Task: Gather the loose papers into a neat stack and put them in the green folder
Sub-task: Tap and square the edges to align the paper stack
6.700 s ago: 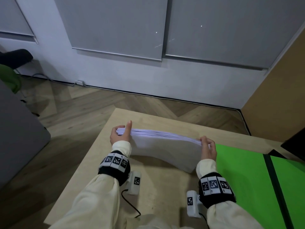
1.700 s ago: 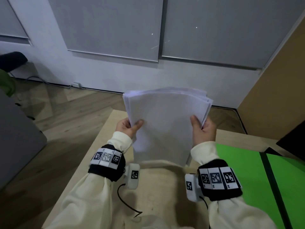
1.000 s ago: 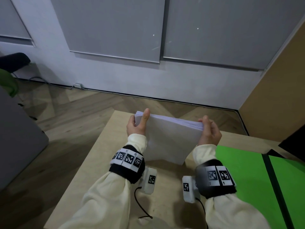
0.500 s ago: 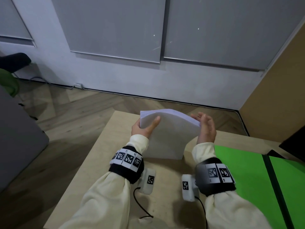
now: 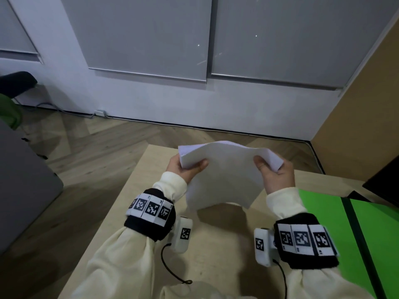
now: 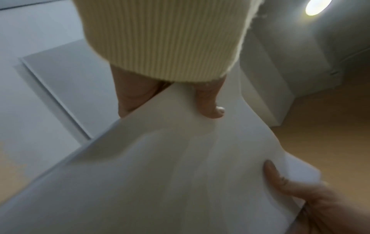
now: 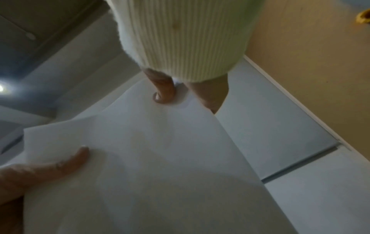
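Observation:
A thick stack of white papers (image 5: pixel 224 175) stands nearly upright above the wooden table (image 5: pixel 216 255), bowed along its top, with its lower edge close to the tabletop. My left hand (image 5: pixel 187 169) grips the stack's left edge, thumb on the near face. My right hand (image 5: pixel 274 177) grips the right edge the same way. In the left wrist view the left thumb (image 6: pixel 210 105) presses the papers (image 6: pixel 170 174); in the right wrist view the right thumb (image 7: pixel 163 93) does so on the papers (image 7: pixel 160 158). The open green folder (image 5: pixel 323 216) lies flat to the right.
A black spine strip (image 5: pixel 356 238) runs down the middle of the folder. A dark object (image 5: pixel 384 180) sits at the table's far right. The table's left edge drops to wooden floor, where a grey block (image 5: pixel 21 186) stands. A white wall is beyond.
My right hand, flat against the stack's right edge half a second ago, has closed on it with the thumb in front. The stack has risen a little and bows at the top.

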